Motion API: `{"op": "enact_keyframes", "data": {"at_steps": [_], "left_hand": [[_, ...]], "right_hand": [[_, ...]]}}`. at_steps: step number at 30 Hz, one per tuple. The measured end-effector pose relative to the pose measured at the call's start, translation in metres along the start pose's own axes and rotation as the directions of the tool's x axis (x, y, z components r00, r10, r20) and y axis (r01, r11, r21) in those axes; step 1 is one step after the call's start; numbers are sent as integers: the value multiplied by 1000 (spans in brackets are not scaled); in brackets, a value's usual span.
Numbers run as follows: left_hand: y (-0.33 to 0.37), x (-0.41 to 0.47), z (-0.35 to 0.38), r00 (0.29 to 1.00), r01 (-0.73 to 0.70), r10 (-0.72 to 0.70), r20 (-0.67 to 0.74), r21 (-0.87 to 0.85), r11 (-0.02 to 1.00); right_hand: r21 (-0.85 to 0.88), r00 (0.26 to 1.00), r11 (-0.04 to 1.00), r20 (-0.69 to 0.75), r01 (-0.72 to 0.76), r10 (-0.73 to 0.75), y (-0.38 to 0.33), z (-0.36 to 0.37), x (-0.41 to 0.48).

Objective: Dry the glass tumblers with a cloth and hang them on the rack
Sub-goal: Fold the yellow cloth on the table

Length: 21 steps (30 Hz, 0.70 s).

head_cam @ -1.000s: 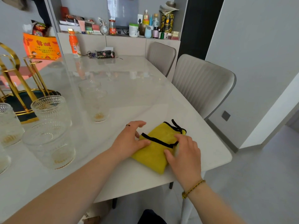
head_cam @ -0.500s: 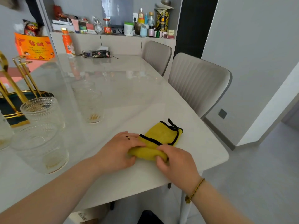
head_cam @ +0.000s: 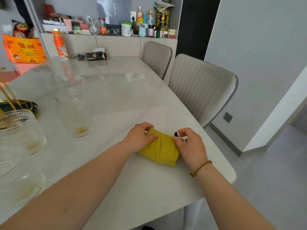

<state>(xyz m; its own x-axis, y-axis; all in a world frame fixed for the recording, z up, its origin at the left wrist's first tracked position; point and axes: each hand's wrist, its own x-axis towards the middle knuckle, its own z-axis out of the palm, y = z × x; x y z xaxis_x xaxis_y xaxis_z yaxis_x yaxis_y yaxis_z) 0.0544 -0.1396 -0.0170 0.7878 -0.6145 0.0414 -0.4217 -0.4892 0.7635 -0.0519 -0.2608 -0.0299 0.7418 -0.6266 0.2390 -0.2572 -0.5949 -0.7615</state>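
A yellow cloth with black trim lies folded over near the table's right front edge. My left hand grips its left end, thumb on top and fingers curled over the far edge. My right hand pinches its right end, thumb pressing the fabric. Clear ribbed glass tumblers stand upright to the left: one mid-table, another at the left edge, a third nearest me. The gold rack on its dark tray shows only partly at the far left.
The white table carries an orange bottle, keys and a dark tissue pack at its far end. Two grey chairs stand along the right side. A cluttered shelf runs behind.
Both hands have folded the near part of the cloth over, away from me, so it now lies as a smaller bundle with its black trim mostly hidden. The view shifted right.
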Motion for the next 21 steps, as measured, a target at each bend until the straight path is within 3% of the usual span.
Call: {"op": "enact_keyframes", "data": {"at_steps": [3, 7, 8, 10, 13, 17, 21], "left_hand": [[-1, 2, 1, 999, 38, -38, 4, 44, 998], [3, -2, -8, 992, 91, -97, 86, 68, 994], [4, -5, -9, 988, 91, -101, 118, 88, 992], [5, -10, -8, 984, 88, -96, 152, 60, 994], [10, -20, -6, 988, 109, -86, 125, -191, 976], [20, -39, -13, 997, 72, -60, 40, -508, 858], [22, -58, -30, 978, -51, -100, -184, -672, 739]], "right_hand": [[-123, 979, 977, -81, 175, -186, -3, -2, -3], [-215, 886, 860, 82, 463, -456, -8, -3, -16], [-224, 889, 861, 122, 457, -440, -7, -2, -19], [-111, 964, 961, 108, 253, -241, -6, -3, -23], [120, 999, 992, 7, -43, 43, 0, -4, -20], [323, 996, 943, 7, -84, 86, -13, 1, -24], [594, 990, 804, -94, -28, 104, -41, 2, -33]]}}
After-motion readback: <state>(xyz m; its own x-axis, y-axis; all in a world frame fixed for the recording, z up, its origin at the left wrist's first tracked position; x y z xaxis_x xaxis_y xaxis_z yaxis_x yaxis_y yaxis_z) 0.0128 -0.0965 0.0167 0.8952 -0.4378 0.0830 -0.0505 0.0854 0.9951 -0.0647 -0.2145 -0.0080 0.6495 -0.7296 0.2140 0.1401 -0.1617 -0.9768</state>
